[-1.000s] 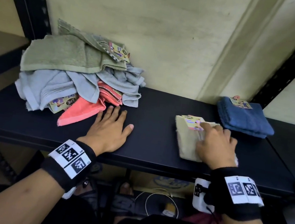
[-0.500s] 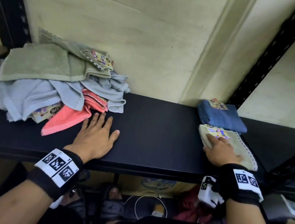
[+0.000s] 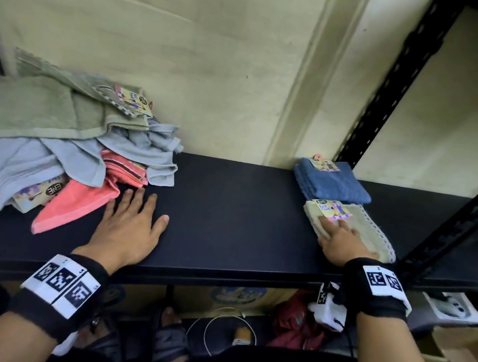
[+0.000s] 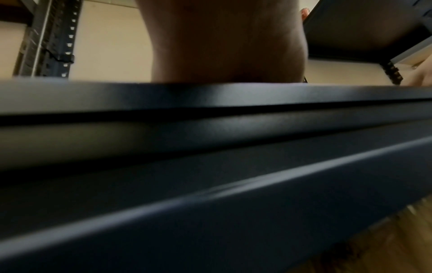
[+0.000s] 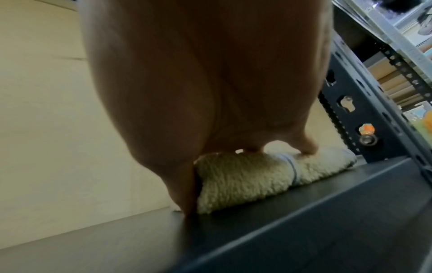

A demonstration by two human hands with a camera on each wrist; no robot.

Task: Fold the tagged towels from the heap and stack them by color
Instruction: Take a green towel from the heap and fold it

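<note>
A heap of unfolded towels, green, light blue and coral with paper tags, lies at the left of the black shelf. My left hand rests flat on the shelf beside the coral towel, fingers straight, holding nothing; the left wrist view shows only its palm above the shelf edge. A folded beige towel with its tag up lies at the right, just in front of a folded blue towel. My right hand presses down on the beige towel, thumb along its left edge.
A black perforated upright stands behind the blue towel and a slanted frame bar runs right of the beige towel. The wall is close behind the shelf. Below the shelf are a cable, a red cloth and cardboard boxes.
My right hand has slid the folded beige towel from the shelf's middle to the right, up against the front of the blue towel. The left hand has stayed flat by the heap.
</note>
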